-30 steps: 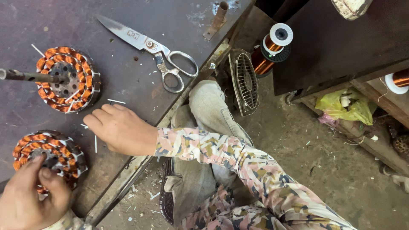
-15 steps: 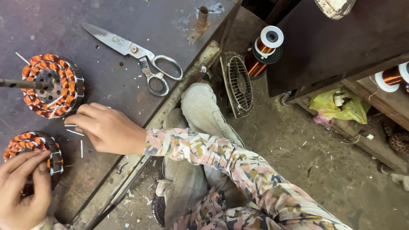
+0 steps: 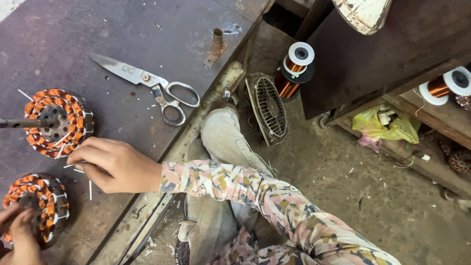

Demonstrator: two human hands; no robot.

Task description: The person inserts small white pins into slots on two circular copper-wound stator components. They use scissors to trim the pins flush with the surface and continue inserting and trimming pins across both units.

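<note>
The left hand is holding the near motor coil; it looks heavy and hard, so grip the rim. The right hand's fingers are pinching a thin white strip.

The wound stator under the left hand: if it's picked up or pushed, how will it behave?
The wound stator is probably heavy for its size, being a metal core packed with copper coils. Lying flat, it would likely slide rather than roll. The rigid body suits gripping; the windings look easily damaged.

This is a motor-rewinding workshop: copper-wound stators lie on a scarred metal workbench beside heavy scissors, with copper wire spools and a fan grille on the dusty concrete floor to the right.
</note>
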